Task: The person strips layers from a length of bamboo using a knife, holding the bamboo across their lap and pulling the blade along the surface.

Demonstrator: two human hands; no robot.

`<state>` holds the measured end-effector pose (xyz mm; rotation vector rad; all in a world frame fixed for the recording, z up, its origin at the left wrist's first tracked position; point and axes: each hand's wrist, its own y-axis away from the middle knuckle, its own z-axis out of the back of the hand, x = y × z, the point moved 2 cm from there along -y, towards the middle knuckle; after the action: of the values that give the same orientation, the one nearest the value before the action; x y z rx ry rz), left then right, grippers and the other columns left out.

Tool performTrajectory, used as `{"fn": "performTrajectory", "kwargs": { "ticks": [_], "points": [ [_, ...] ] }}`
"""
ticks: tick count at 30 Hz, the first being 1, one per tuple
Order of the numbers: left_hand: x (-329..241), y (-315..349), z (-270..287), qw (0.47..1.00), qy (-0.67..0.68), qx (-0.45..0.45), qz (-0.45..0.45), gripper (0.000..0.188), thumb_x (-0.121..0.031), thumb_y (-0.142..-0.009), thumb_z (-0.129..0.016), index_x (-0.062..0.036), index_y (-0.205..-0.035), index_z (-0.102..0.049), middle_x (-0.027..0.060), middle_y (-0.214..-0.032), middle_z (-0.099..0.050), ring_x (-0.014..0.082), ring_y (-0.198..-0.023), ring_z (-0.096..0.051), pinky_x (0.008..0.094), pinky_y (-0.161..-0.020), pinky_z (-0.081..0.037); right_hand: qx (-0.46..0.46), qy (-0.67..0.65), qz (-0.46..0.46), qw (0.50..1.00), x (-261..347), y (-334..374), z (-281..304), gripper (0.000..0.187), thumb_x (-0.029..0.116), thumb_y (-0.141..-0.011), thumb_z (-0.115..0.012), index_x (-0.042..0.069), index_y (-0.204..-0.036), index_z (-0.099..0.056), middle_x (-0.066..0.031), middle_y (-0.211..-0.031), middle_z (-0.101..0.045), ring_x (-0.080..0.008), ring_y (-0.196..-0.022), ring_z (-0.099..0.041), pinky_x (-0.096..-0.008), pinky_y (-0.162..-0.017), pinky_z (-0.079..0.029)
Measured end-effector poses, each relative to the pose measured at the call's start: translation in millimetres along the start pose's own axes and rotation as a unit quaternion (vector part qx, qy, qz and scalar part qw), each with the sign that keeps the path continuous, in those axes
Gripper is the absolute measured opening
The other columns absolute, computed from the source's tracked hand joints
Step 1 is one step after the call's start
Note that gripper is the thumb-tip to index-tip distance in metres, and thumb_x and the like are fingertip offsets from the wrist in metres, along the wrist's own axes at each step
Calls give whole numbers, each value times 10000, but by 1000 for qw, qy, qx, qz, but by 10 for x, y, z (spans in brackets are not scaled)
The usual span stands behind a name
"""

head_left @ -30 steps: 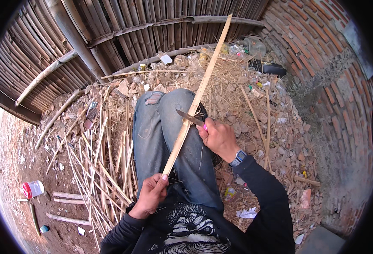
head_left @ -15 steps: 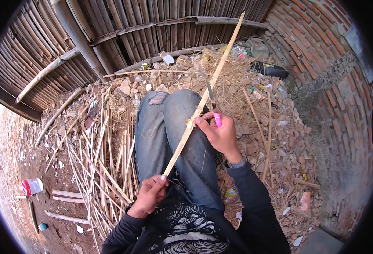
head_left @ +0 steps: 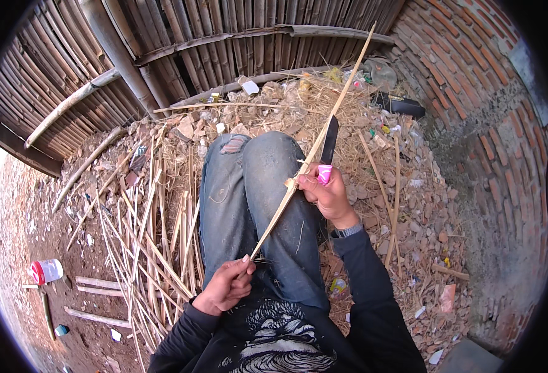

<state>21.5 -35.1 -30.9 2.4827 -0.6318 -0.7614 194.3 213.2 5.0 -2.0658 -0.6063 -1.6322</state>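
A long pale bamboo strip [head_left: 325, 132] slants across my lap, from near my waist up past my knees to the right. My left hand [head_left: 228, 285] is closed, pinching its lower end. In my right hand [head_left: 331, 198] is a knife [head_left: 330, 142] with a pink handle and a dark blade, its fingers wrapped round the handle. The blade points up, just right of the strip. The fingers of that hand also press on the strip near a rough node with a curled shaving. My jeans-covered legs [head_left: 224, 186] lie under the strip.
Several split bamboo strips [head_left: 153, 248] lie heaped left of my legs. A red and white tub [head_left: 47, 271] sits farther left. Rubble and straw cover the ground ahead, up to a bamboo wall [head_left: 224, 56]. A brick wall [head_left: 492, 143] rises at the right.
The strip has turned edgewise and its top has shifted right. The knife's blade has swung right, showing its flat dark side. My left hand has rolled slightly and moved right.
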Motion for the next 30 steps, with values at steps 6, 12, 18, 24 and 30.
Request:
{"fn": "performTrajectory", "kwargs": {
  "ticks": [6,12,18,24,30],
  "points": [
    [118,-131,26,962,194,146,122,344,-413,-1100,-448,-114,-935,-476,-85,-516,-320,48,-355,-259,219,-386,-233,5,-150,-49,987,-67,-85,70,190,85,-980,-683,58,-820,-585,24,-654,-519,-28,-498,-398,-230,-449,-256],
    [70,-99,-122,996,60,67,28,345,-374,-1104,-468,-81,-927,-514,-81,-535,-295,47,-399,-222,239,-401,-201,59,-186,-46,980,-58,-97,146,172,111,-992,-682,50,-856,-595,48,-632,-455,-34,-459,-353,-235,-434,-233],
    [-71,30,-177,985,-138,-51,-86,352,-334,-1104,-495,-43,-922,-572,-81,-563,-279,41,-456,-188,254,-426,-155,-269,26,93,958,289,69,135,173,176,-977,-708,38,-912,-627,64,-642,-471,-12,-500,-368,-217,-449,-263],
    [-97,61,-216,996,-71,-29,-38,366,-355,-1109,-474,-46,-933,-562,-78,-559,-275,44,-434,-189,249,-410,-172,-115,321,132,931,207,508,-71,445,338,-1073,-458,30,-756,-508,-88,-549,-407,-222,-462,-432,-395,-477,-309],
    [-104,72,-230,1000,-20,-13,-5,380,-390,-1102,-466,-52,-948,-551,-81,-542,-270,45,-386,-206,227,-374,-197,-113,425,86,894,188,458,-141,463,325,-1076,-488,22,-727,-521,-205,-548,-466,-424,-512,-531,-468,-482,-338]
  ]
}}
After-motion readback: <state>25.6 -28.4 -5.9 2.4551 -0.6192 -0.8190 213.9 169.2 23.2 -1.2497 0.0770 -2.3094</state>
